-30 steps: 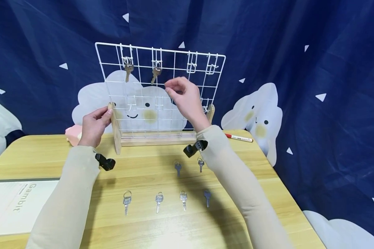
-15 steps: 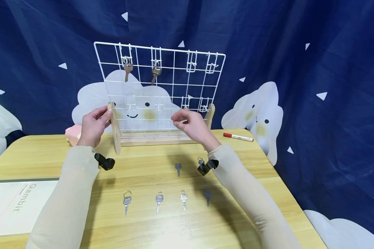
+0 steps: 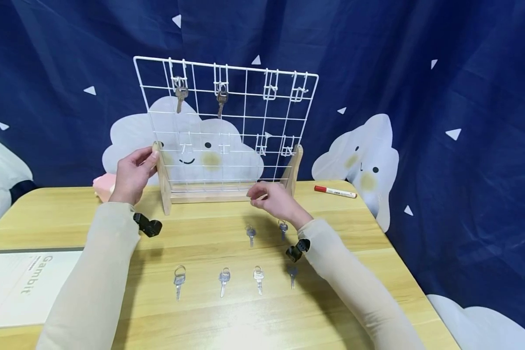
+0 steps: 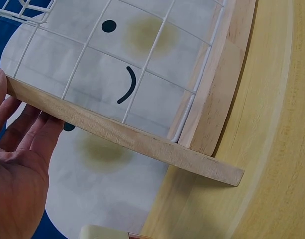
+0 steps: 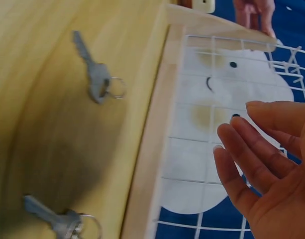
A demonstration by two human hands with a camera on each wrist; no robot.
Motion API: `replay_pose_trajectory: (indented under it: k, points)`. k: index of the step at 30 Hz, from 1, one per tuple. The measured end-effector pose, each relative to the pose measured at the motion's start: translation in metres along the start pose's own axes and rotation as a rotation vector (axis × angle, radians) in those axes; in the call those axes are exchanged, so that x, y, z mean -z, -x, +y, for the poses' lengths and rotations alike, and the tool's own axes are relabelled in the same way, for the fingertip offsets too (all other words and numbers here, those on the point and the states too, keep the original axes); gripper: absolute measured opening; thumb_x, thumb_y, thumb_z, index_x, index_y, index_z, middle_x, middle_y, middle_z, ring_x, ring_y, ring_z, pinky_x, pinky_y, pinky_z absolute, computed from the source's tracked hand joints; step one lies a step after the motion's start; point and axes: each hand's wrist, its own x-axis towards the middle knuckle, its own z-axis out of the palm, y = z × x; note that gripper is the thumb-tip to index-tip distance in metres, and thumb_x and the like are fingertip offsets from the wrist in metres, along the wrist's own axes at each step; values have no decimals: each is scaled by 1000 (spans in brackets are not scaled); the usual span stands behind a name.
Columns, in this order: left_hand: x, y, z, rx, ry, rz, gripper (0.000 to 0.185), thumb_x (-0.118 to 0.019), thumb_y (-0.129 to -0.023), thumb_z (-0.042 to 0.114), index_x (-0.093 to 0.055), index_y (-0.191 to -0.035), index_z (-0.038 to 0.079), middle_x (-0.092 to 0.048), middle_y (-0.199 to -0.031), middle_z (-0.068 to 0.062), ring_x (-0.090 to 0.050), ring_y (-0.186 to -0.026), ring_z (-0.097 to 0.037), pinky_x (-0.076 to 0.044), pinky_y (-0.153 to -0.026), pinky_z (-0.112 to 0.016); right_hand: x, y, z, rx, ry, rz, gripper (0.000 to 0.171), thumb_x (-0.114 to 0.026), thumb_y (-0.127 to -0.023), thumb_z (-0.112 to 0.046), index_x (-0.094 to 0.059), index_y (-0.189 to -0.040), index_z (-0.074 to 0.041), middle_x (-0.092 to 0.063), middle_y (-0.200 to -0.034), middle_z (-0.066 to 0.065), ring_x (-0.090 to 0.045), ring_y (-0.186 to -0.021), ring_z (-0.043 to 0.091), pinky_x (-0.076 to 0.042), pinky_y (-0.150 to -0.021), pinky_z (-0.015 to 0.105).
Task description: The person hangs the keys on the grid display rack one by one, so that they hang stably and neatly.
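The two loose keys nearest the right hand (image 3: 274, 198) sit on the table (image 3: 61, 218) just in front of the rack's wooden base, toward the far edge: one key (image 3: 251, 235) and its neighbour key (image 3: 282, 228) a little to the right. They look like small flat metal keys with split rings, so light, stiff and a bit slippery on the smooth wood. I'd guess the easy grab is a pinch on the ring or the bow end, not the blade.

That hand hovers over them, fingers loosely bent, holding nothing. The left hand (image 3: 133, 172) grips the rack's left wooden upright (image 4: 117, 133), thumb and fingers wrapped round it.

The wire grid rack (image 3: 225, 126) stands near the table's far edge with two keys hung on its top hooks. Four more keys lie in a row nearer the front edge, and a red marker (image 3: 335, 193) lies toward the far right corner.

Versus a second ago: the right hand was up at the grid by the second hung key, and it's dropped to table level since. The left hand hasn't budged.
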Motion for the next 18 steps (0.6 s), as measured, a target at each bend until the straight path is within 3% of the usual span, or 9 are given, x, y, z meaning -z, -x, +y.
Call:
replay_pose_trajectory:
  k: [12,18]
  points:
    - [3,0,2,17,-11,14,63,-56,-96,42,-45,-147,7,-43,-146,-16,-47,-129,-22,-43,-105,-32,-21,9,18,-22,15,-151,21,-66,-89,5,-67,-110,5,-68,-107,19,-64,-99,24,-54,-84,27]
    - [3,-1,0,11,-14,0,64,-56,-96,42,-45,-147,6,-43,-146,-16,-47,-129,-23,-43,-105,-33,-29,14,24,-60,52,-179,24,-68,-87,5,-68,-111,4,-69,-102,13,-64,-97,22,-53,-85,28]
